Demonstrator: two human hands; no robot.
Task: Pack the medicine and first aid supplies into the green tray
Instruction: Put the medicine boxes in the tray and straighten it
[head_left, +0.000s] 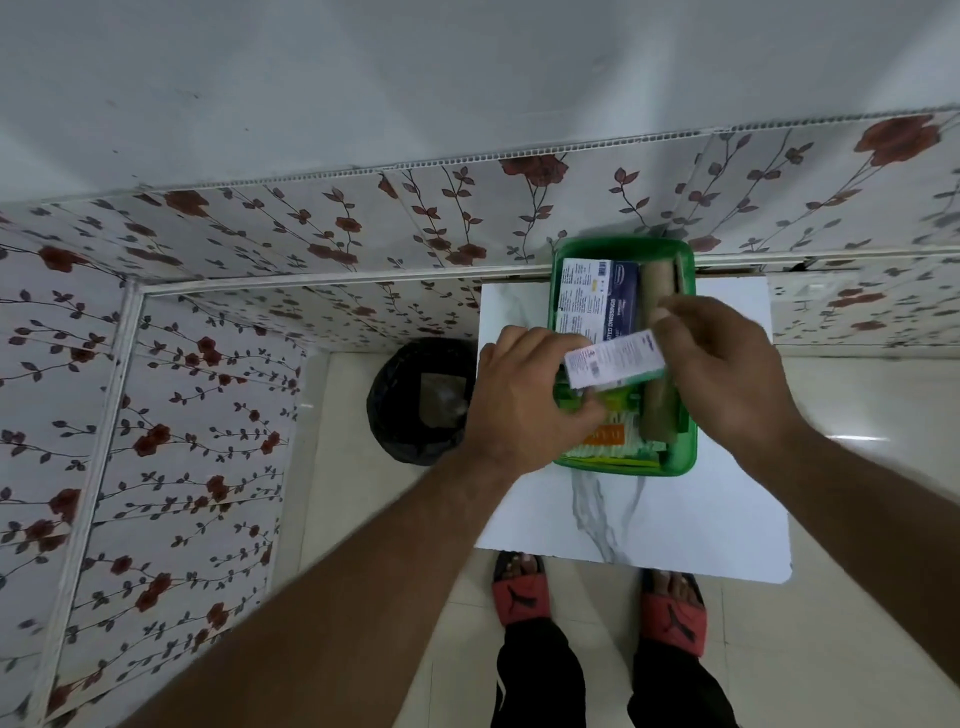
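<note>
over the green tray (688, 457), which sits toward the far side of the white marble-look surface (701, 519), you've got a small white box (615, 358) held crosswise w/ both hands. your left hand (524, 400) is curled on its near-left end, fingers partly down among the packs; your right hand (727, 364) pinches the far-right end, prob to keep it level while you find a gap. already in the tray: a blue-and-white dressings box (597, 296), two brown rolls (660, 410) along the right wall, orange and green packs near the front. little room left, so the box likely goes flat on top. a black-lined bin (415, 400) sits on the floor to the left.
</note>
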